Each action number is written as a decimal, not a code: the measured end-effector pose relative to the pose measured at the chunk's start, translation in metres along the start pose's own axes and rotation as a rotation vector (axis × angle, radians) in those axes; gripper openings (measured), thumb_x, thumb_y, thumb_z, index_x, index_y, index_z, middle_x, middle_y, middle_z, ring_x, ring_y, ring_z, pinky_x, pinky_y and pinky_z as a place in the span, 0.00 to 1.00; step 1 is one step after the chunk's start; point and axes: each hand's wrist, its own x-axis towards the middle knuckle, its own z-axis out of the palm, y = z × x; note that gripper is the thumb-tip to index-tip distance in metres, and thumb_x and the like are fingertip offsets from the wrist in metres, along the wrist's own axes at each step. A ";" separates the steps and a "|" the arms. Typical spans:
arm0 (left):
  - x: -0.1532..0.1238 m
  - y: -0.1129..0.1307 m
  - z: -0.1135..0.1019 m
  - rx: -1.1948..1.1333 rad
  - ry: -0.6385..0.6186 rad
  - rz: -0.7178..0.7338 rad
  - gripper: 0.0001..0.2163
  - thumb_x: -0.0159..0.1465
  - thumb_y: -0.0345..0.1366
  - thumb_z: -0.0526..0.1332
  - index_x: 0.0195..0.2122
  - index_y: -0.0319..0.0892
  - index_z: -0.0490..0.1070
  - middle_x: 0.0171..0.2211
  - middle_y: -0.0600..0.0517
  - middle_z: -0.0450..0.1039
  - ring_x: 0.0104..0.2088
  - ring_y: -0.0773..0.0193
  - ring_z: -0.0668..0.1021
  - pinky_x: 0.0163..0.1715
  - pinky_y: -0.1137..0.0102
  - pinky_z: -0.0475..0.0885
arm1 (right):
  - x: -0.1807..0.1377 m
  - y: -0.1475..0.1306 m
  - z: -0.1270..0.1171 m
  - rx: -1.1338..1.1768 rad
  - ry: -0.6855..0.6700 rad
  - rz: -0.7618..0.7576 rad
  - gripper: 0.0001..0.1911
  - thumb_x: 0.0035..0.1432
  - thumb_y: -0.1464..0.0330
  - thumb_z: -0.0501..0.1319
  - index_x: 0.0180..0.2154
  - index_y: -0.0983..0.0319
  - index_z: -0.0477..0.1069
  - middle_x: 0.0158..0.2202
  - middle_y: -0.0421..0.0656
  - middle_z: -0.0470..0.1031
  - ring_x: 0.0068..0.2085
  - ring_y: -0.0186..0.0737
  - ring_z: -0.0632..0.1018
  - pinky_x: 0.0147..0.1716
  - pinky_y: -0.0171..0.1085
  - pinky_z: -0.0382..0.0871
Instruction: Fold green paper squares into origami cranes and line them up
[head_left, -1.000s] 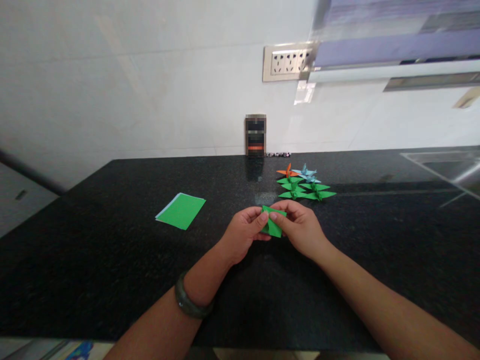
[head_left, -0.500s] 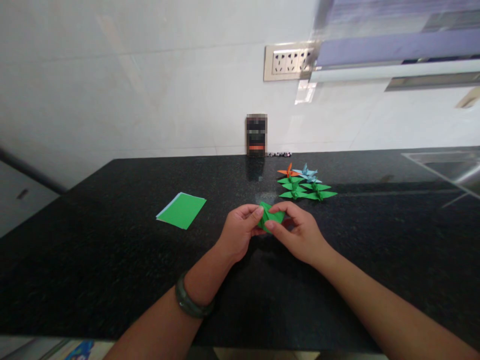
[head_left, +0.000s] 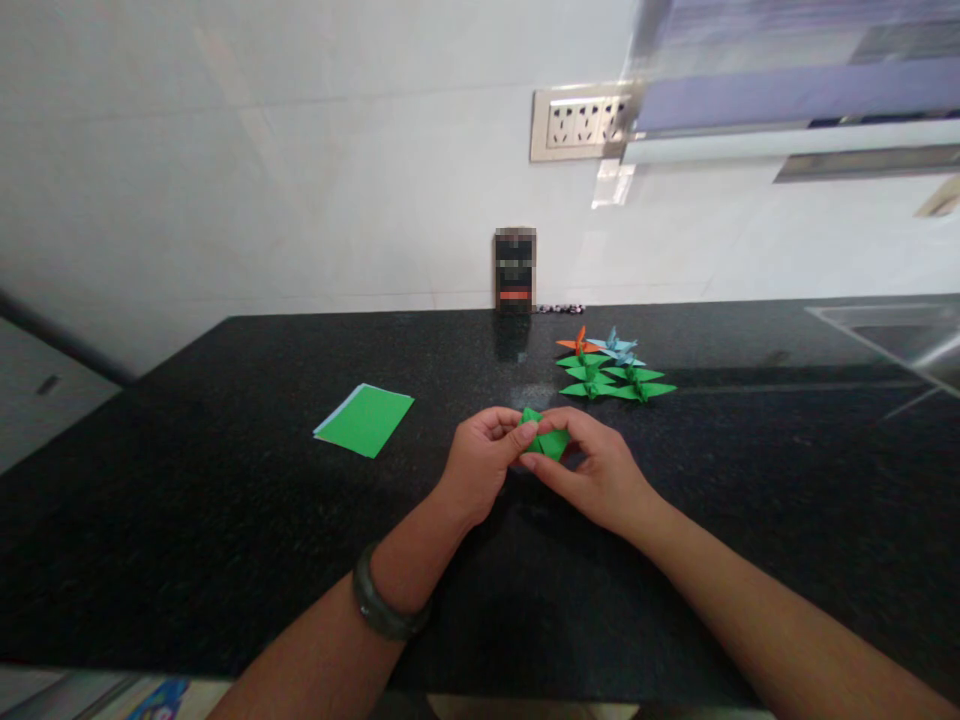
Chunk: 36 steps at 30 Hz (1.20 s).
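Note:
A small folded piece of green paper [head_left: 547, 440] is pinched between both my hands just above the black counter [head_left: 225, 540]. My left hand [head_left: 484, 468], with a dark band on its wrist, grips the paper's left side with curled fingers. My right hand [head_left: 596, 470] closes on its right side, thumb underneath. Much of the paper is hidden by my fingers.
A stack of green paper sheets [head_left: 365, 420] lies to the left. Several finished paper cranes [head_left: 611, 368], green, orange and light blue, sit behind my hands. A dark small box [head_left: 514, 270] stands at the wall under a socket strip [head_left: 581, 122]. A sink edge [head_left: 885, 325] is far right.
The green paper has been turned and pressed smaller between my fingers. My right thumb has slid under it. Both hands stay in the same spot.

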 end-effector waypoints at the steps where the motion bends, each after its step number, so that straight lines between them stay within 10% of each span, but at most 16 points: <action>1: 0.000 0.000 0.000 0.005 0.003 -0.007 0.10 0.48 0.37 0.68 0.27 0.36 0.71 0.23 0.54 0.72 0.23 0.72 0.71 0.25 0.76 0.65 | 0.000 0.000 0.001 0.005 0.008 0.016 0.09 0.51 0.66 0.61 0.36 0.60 0.67 0.34 0.42 0.73 0.31 0.35 0.72 0.28 0.33 0.67; 18: -0.001 0.004 -0.002 -0.007 -0.088 -0.140 0.12 0.51 0.41 0.66 0.29 0.36 0.72 0.24 0.54 0.69 0.24 0.71 0.71 0.25 0.74 0.71 | 0.002 0.005 0.003 0.051 0.057 -0.049 0.03 0.53 0.73 0.57 0.30 0.60 0.68 0.36 0.44 0.72 0.37 0.37 0.73 0.35 0.36 0.68; 36: 0.001 0.002 0.004 -0.151 0.075 -0.068 0.09 0.51 0.36 0.65 0.30 0.36 0.69 0.25 0.54 0.71 0.25 0.70 0.73 0.27 0.73 0.70 | -0.001 0.003 0.010 -0.068 0.183 0.001 0.02 0.52 0.72 0.60 0.29 0.61 0.71 0.39 0.47 0.64 0.40 0.40 0.71 0.27 0.34 0.70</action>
